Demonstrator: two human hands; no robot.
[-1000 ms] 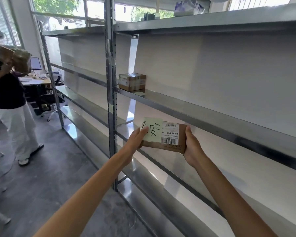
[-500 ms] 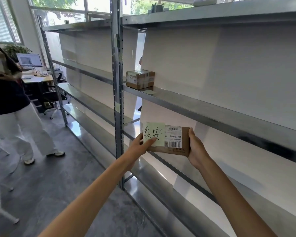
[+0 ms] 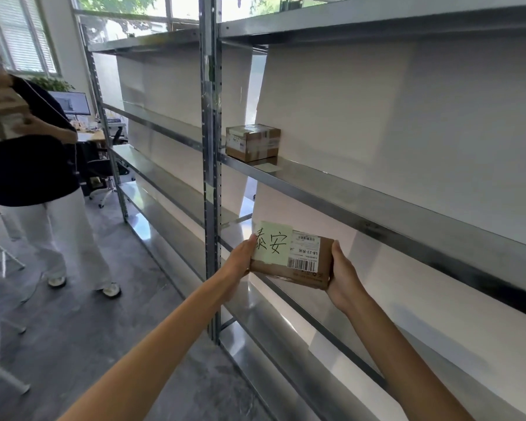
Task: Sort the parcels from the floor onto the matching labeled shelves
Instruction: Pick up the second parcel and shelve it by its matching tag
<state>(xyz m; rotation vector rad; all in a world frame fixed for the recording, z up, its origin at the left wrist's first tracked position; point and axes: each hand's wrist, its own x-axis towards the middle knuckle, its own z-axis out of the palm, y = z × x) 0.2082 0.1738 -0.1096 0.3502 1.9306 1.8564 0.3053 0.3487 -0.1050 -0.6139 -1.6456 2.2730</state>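
I hold a flat brown parcel (image 3: 304, 262) in front of the metal shelving, between two shelf levels. A pale green note with handwritten characters (image 3: 272, 243) and a white barcode label sit on its top face. My left hand (image 3: 240, 262) grips its left end and my right hand (image 3: 343, 275) grips its right end. A second, cube-shaped brown parcel (image 3: 252, 142) stands on the middle shelf (image 3: 362, 199) just right of the upright post, with a small pale slip (image 3: 269, 168) lying in front of it.
The steel upright (image 3: 210, 177) splits two shelf bays; white panels back the shelves. A person in a dark top and white trousers (image 3: 43, 183) stands at the left holding parcels. An office chair (image 3: 107, 177) and a desk with a monitor (image 3: 70, 103) lie beyond.
My view has shifted right and closer to the shelving, with the parcel still held in both hands. The person at the left has stepped nearer to me.
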